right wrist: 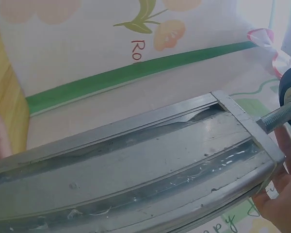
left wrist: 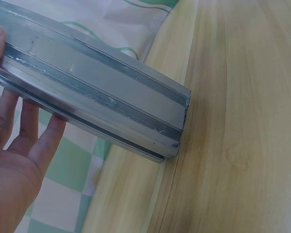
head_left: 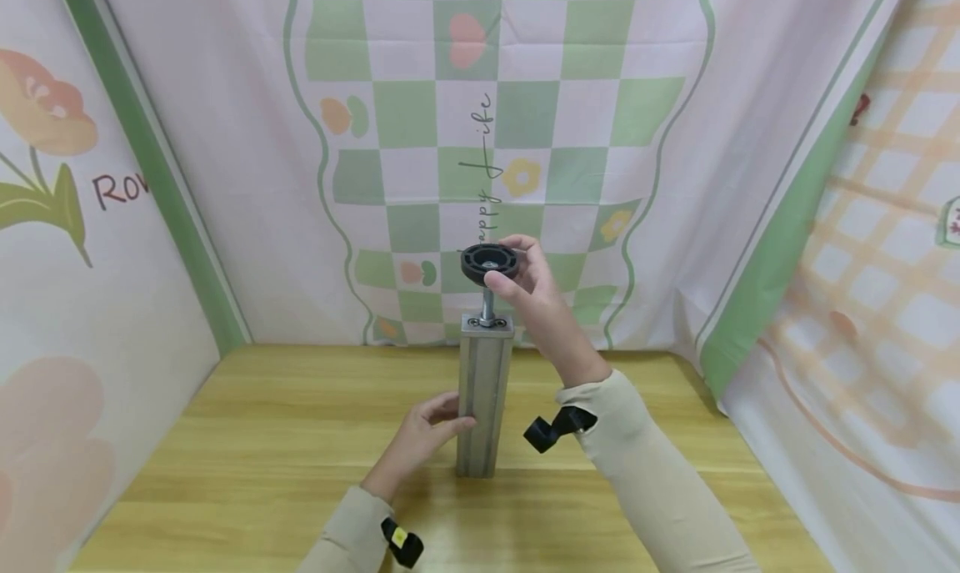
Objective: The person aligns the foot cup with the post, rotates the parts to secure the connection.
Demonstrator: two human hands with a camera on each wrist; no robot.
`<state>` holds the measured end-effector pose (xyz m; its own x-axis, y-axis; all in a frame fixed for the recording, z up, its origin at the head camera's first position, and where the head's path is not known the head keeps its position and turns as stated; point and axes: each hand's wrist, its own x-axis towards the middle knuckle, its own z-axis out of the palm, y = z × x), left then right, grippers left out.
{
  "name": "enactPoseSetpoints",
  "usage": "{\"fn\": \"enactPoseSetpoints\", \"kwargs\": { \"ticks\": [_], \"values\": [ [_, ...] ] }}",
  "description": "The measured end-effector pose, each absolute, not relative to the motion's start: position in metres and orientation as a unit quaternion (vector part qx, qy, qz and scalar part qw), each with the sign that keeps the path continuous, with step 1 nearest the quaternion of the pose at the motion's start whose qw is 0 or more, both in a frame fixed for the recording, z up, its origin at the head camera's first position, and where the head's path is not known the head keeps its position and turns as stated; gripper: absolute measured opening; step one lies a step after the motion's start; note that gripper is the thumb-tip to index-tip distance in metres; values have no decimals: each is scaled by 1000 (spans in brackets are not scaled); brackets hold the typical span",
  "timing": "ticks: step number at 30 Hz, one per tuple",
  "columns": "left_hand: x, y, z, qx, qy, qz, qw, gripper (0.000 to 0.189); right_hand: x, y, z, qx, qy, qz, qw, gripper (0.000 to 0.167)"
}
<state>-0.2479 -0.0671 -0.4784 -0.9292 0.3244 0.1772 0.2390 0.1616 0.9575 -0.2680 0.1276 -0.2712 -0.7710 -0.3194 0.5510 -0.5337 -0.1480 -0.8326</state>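
On the table stands a long grey grooved aluminium profile (head_left: 483, 398), upright, its lower end near the wood in the left wrist view. A bolted plate (head_left: 472, 331) caps its top. From this plate rises a threaded stud (right wrist: 280, 117) with a nut at its base, topped by a round black levelling foot (head_left: 472, 273). My right hand (head_left: 538, 294) pinches the foot's rim between thumb and fingers. Lower down, my left hand (head_left: 422, 439) holds the profile from the left, thumb on its near face and fingers behind it. The left wrist view shows those fingertips along the profile's edge.
A light wooden table (head_left: 300, 423) lies under the profile. Behind it hangs a green-and-white checked curtain (head_left: 405, 114), with printed curtains on both sides. Each wrist wears a black strap (head_left: 555, 429) over a beige sleeve (head_left: 645, 464).
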Motion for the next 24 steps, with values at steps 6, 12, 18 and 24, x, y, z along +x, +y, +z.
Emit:
{"fn": "enactPoseSetpoints", "kwargs": {
  "ticks": [6, 12, 18, 24],
  "values": [
    [-248, -67, -479, 183, 763, 619, 36, 42, -264, 123, -268, 319, -637, 696, 90, 70],
    [-248, -66, -479, 183, 763, 619, 36, 41, -261, 121, -265, 302, -655, 682, 123, 57],
    [-248, -66, -478, 182, 764, 617, 36, 41, -261, 124, -267, 322, -669, 656, 136, 86],
    [-248, -66, -478, 179, 765, 617, 37, 44, -270, 127, -267, 373, -621, 687, 52, 84]
  ]
}}
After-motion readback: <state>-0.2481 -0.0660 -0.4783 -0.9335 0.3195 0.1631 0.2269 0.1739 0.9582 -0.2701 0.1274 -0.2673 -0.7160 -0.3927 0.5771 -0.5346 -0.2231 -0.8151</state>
